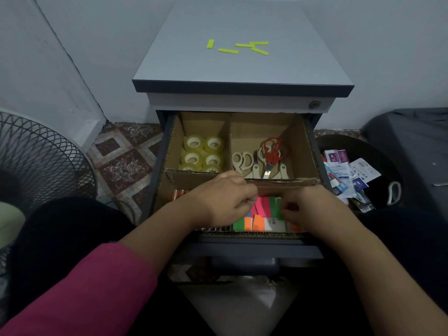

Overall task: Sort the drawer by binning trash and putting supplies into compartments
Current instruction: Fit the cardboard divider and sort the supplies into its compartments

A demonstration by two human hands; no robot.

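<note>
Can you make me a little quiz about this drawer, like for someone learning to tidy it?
1. True or false: the tape rolls sit in the back left compartment of the drawer.
2. Which thing lies among the beige scissors in the back right compartment? A) a red pair of scissors B) a blue stapler C) a black marker
3. Fill in: the yellow-green strips lie on ____ of the cabinet.

Key
1. True.
2. A, the red scissors.
3. Top. Both the left hand and the right hand are down at the coloured sticky notes in the front of the drawer.
</note>
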